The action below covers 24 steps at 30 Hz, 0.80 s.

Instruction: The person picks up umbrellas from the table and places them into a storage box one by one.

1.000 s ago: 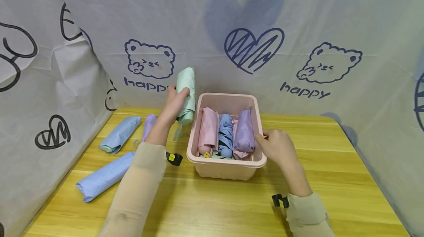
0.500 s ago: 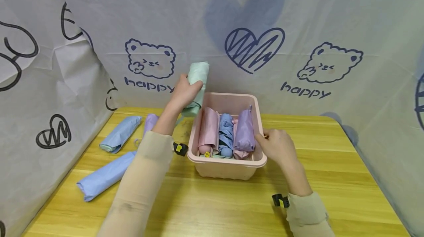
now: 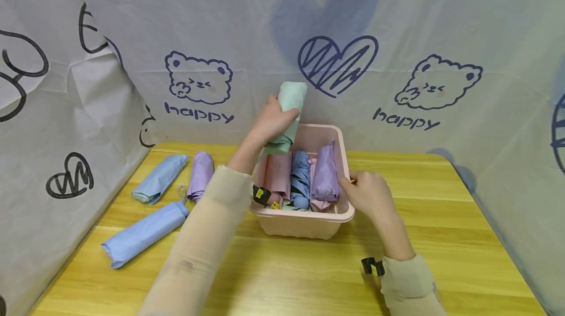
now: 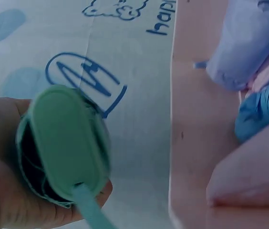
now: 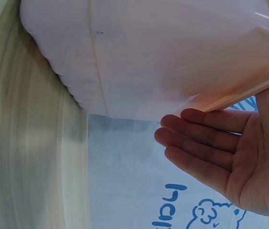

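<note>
My left hand (image 3: 274, 119) grips a folded mint-green umbrella (image 3: 295, 96) above the back left of a pink plastic bin (image 3: 300, 229). In the left wrist view, the umbrella's end cap (image 4: 60, 138) and its strap face the camera. Fingers of my right hand (image 3: 370, 194) lie under the bin's right rim, with the thumb over it, so the hand holds the rim. Inside the bin lie a pink umbrella (image 3: 280, 173), a blue umbrella (image 3: 301, 171) and a purple umbrella (image 3: 325, 176), with more pink fabric (image 3: 320, 205) below the purple one. The left arm partly hides the bin's left side.
Left of the bin on the wooden table (image 3: 300, 276) lie a light blue umbrella (image 3: 161, 178), a purple umbrella (image 3: 201, 173) and a periwinkle umbrella (image 3: 145, 235). A printed white cloth (image 3: 265, 26) hangs behind the table and along its sides.
My left hand has carried the mint-green umbrella to the right and slightly up, from beside the bin to over it. The right hand stays at the rim.
</note>
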{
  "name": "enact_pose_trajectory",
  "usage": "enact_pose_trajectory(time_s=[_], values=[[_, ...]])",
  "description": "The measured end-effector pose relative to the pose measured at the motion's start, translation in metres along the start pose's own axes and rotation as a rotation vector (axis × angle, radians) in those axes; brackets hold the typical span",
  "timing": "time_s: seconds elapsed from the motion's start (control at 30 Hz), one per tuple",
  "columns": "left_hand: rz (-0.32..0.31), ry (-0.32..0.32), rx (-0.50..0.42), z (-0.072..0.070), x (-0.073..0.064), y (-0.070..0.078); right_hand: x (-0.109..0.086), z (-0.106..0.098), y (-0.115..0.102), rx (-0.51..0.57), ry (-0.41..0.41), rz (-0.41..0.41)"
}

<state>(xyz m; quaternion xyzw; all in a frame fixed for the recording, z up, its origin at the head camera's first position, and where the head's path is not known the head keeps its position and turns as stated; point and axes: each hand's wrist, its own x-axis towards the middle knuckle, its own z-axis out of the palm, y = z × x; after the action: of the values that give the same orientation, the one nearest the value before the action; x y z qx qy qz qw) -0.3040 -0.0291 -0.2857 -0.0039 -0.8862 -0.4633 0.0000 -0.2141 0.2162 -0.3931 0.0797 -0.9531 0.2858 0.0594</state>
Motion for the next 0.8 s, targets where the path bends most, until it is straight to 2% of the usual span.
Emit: enact_pose_trajectory(time_s=[0.17,0.33,0.53,0.67,0.8], values=[[-0.002,-0.042,0.116,0.018,0.003,0.007,0.000,0.000,0.000,-0.004,0.004,-0.004],[-0.037,-0.125,0.218,0.033,0.005,0.007,0.000,0.000,0.000,-0.010,0.011,-0.016],[-0.034,-0.253,0.242,0.043,0.008,0.002,0.001,-0.001,0.001,-0.010,0.008,-0.009],[-0.057,-0.317,0.254,0.049,0.010,-0.001,0.001,-0.001,0.001,-0.008,0.008,-0.008],[-0.093,-0.339,0.252,0.055,0.011,-0.005,0.001,0.000,0.001,-0.006,0.009,-0.014]])
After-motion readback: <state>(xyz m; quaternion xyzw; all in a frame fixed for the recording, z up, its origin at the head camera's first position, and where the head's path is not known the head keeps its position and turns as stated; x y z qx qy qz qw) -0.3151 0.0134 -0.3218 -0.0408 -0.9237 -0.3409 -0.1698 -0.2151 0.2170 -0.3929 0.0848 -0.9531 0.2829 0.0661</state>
